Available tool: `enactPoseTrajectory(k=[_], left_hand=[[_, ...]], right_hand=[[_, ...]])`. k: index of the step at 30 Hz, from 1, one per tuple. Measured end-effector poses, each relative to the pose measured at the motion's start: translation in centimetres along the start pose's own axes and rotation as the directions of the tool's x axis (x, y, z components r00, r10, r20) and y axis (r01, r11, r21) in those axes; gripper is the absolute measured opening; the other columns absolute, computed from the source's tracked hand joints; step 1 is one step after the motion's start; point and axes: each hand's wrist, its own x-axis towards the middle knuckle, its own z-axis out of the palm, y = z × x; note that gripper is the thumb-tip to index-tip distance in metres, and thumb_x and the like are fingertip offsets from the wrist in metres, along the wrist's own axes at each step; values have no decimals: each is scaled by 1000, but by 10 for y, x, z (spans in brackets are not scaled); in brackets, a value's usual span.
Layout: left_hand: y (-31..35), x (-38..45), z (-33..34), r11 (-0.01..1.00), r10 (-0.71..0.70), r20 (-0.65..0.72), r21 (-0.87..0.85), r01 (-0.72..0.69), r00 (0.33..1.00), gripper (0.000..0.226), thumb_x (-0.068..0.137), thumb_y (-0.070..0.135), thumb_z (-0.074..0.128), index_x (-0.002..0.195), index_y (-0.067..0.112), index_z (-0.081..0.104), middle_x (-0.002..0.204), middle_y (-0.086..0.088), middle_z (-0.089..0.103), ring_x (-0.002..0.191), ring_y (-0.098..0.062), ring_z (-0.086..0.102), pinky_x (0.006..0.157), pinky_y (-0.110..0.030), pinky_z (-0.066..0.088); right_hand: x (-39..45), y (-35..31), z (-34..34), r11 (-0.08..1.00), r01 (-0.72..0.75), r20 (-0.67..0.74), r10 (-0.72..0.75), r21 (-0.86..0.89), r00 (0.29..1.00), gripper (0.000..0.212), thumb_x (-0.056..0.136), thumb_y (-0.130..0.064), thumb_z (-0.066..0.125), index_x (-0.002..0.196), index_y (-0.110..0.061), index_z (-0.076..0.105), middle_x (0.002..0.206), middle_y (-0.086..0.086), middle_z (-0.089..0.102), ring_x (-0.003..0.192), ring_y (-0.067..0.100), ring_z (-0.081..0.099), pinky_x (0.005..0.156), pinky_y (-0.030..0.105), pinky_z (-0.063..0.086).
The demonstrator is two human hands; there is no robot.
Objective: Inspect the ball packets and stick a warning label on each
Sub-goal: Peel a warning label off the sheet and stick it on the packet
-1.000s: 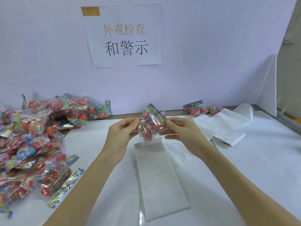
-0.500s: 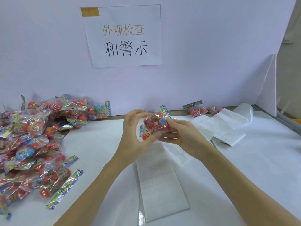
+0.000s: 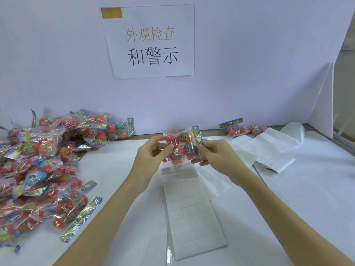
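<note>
A clear packet of red balls (image 3: 181, 146) with a colourful header strip is held above the table between both hands. My left hand (image 3: 151, 154) pinches its left side with thumb and fingers. My right hand (image 3: 217, 152) grips its right side by the header strip. Just below lies a long white label sheet (image 3: 190, 208), with two printed labels at its far end. A big heap of similar ball packets (image 3: 42, 169) covers the table's left side. Two more packets (image 3: 242, 129) lie at the back right.
Peeled white backing sheets (image 3: 269, 150) lie crumpled at the right rear. A white wall with a printed paper sign (image 3: 149, 41) stands behind the table. A white board (image 3: 322, 100) stands upright at the right edge.
The packet has been turned over between my hands; its header strip now sits on the right by my right hand. My left hand shifted its hold to the packet's left side.
</note>
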Motion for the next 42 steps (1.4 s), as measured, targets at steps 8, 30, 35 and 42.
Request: enactPoseTrajectory(k=[8,30,35,42], left_hand=[[5,-8,11,1000,4,102,-14,-3,995,28,97,28,68,123,17,69,111,-3,76,98,-21,71,83,-31,60],[12,-9,18,988,-89,-44,-132,82,995,23,104,22,61,112,9,78,109,-15,77,98,-31,75,91,-43,59],[20,-12,16,985,-96,48,-141,102,994,33,88,34,76,111,10,77,105,-13,79,93,-28,75,79,-34,62],[19,-8,11,968,-108,-164,-242,66,981,19,94,17,76,109,6,74,103,-13,79,88,-25,74,80,-31,61]], right_hand=[[1,-1,-4,950,-12,-112,49,312,993,29,95,-36,73,94,-7,75,83,2,79,78,15,75,79,34,61],[-5,-4,5,857,-23,-3,29,515,1000,29,97,-20,73,122,-9,65,108,16,78,93,23,77,84,37,63],[-7,-3,10,944,61,110,-101,324,989,21,99,-32,70,118,-23,75,109,13,78,97,28,73,94,44,56],[-4,1,8,946,56,125,-100,319,987,16,95,-26,75,104,-15,82,93,5,79,90,18,74,93,30,60]])
